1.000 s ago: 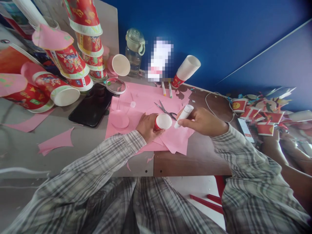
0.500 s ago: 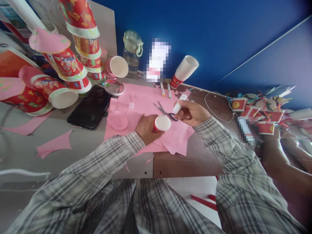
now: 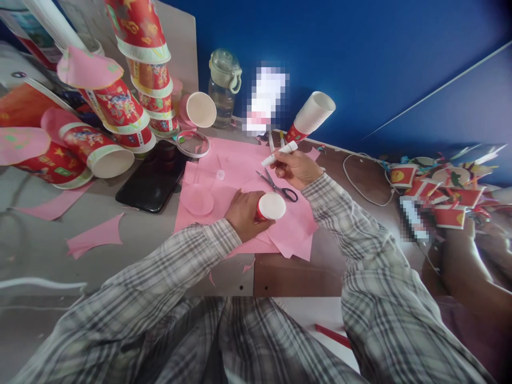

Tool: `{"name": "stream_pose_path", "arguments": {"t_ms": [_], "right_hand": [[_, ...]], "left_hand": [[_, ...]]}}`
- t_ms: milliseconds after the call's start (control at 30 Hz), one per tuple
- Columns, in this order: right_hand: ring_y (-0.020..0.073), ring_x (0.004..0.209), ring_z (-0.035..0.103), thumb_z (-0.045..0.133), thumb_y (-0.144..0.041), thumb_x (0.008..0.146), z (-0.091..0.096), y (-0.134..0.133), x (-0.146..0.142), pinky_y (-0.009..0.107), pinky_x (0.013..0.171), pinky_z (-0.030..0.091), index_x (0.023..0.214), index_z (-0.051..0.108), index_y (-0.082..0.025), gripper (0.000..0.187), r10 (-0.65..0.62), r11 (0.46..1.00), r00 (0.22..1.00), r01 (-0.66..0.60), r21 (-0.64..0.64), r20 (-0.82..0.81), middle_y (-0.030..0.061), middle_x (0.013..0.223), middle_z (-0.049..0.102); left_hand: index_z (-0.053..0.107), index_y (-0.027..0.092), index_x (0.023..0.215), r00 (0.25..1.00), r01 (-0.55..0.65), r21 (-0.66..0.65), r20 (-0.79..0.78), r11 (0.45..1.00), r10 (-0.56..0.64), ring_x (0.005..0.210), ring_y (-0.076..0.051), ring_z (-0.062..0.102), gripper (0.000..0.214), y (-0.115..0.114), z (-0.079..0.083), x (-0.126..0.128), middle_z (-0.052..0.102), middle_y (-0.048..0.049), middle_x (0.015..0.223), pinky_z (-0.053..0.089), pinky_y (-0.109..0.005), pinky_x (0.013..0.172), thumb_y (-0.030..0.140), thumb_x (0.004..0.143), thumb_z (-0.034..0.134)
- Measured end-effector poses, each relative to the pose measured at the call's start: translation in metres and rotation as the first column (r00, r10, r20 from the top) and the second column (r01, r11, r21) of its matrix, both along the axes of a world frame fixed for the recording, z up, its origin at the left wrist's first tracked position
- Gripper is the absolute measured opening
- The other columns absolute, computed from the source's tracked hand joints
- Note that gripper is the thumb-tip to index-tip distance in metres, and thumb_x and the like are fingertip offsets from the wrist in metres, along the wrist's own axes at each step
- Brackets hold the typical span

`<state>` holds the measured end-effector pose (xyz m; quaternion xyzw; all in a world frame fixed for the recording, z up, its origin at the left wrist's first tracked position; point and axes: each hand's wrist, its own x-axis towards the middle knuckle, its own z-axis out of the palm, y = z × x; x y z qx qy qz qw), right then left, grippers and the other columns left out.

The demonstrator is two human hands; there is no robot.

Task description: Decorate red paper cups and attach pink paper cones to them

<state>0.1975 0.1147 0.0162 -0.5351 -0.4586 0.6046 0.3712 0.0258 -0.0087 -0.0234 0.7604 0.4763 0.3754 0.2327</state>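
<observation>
Labels on the cup tower [image 3: 154, 79] too blurred to read. Left hand [image 3: 248, 216] clamped on red cup [image 3: 272, 206]; right hand [image 3: 298, 168], pinching white tube [image 3: 285, 151], has since cleared the scissors' handles [image 3: 291, 196].

Red-and-white cup [image 3: 272, 206], pink paper [image 3: 240, 157]
Grey-and-white plaid sleeves [image 3: 180, 250], a white tube [image 3: 289, 149]; blue wall [image 3: 368, 64] along the table's [image 3: 340, 234] far edge.

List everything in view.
paper cup: 1, red, centre
tube: 1, white, centre
scissors: 1, dark, centre
paper: several, pink, centre
markers: 2, white, back
cup stack: 1, white, back
bottle: 1, clear, back
phone: 1, black, left
ring: 1, whitish, left
decorated cups: several, red, left
craft cups: several, red, right
wall: 1, blue, back
table: 1, grey/brown, beneath
co-worker's arm: 1+, bare, right
sleeves: 2, grey, foreground
left hand: 1, around paper cup
right hand: 1, around tube
</observation>
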Motion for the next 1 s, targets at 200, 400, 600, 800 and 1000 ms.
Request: {"name": "stream_pose_path", "arguments": {"t_ms": [200, 400, 600, 800, 1000], "right_hand": [[0.0124, 0.078, 0.07, 0.095, -0.015, 0.099, -0.011, 0.016, -0.011, 0.023, 0.062, 0.046, 0.099, 0.078, -0.02, 0.018, -0.038, 0.998, 0.995, 0.042, 0.042, -0.091, 0.0034, 0.087, 0.086], [0.0168, 0.09, 0.08, 0.094, -0.029, 0.104, -0.02, 0.03, -0.011, 0.026, 0.066, 0.05, 0.101, 0.08, -0.021, 0.017, -0.086, 0.995, 0.985, 0.091, 0.029, -0.148, 0.0079, 0.097, 0.091], [0.018, 0.09, 0.084, 0.09, -0.023, 0.102, -0.01, 0.018, -0.007, 0.024, 0.066, 0.053, 0.098, 0.083, -0.021, 0.008, -0.127, 0.992, 0.956, 0.127, -0.019, -0.265, 0.0091, 0.096, 0.093], [0.0136, 0.065, 0.062, 0.098, -0.032, 0.1, -0.012, -0.026, -0.003, 0.026, 0.062, 0.056, 0.096, 0.081, -0.022, 0.02, -0.109, 0.988, 0.934, 0.065, -0.136, -0.34, 0.0049, 0.086, 0.091], [0.019, 0.067, 0.069, 0.103, -0.069, 0.094, -0.028, -0.073, -0.013, 0.033, 0.067, 0.067, 0.087, 0.076, -0.027, 0.051, 0.028, 0.982, 0.929, -0.095, -0.164, -0.37, -0.002, 0.074, 0.077]], "left_hand": [[0.041, 0.02, 0.107, 1.0, 0.009, -0.023, 0.02, 1.0, -0.009, 0.097, -0.025, 0.052, 0.06, -0.001, 0.003, 0.0, 0.058, -0.0058, 0.102, 0.03, -0.047, 0.096, 0.039, 0.058, 0.069], [0.041, 0.02, 0.109, 1.0, 0.021, -0.024, 0.018, 0.999, -0.02, 0.098, -0.027, 0.052, 0.062, -0.001, 0.0, -0.001, 0.057, -0.0066, 0.103, 0.027, -0.051, 0.098, 0.041, 0.058, 0.069], [0.042, 0.019, 0.108, 0.995, 0.016, 0.031, 0.099, 0.999, -0.019, 0.097, -0.027, 0.051, 0.06, 0.0, 0.001, -0.001, 0.055, -0.0087, 0.1, 0.035, -0.052, 0.094, 0.037, 0.058, 0.069], [0.04, 0.016, 0.114, 0.954, 0.071, 0.073, 0.287, 0.995, -0.09, 0.124, -0.03, 0.029, 0.066, -0.001, 0.015, -0.006, 0.028, -0.0166, 0.13, 0.033, -0.047, 0.101, 0.037, 0.059, 0.07], [0.03, 0.021, 0.126, 0.906, 0.229, 0.055, 0.354, 0.972, -0.234, 0.13, -0.032, 0.016, 0.075, -0.002, 0.027, -0.01, 0.027, -0.0133, 0.132, 0.023, -0.054, 0.105, 0.049, 0.064, 0.062]]}}
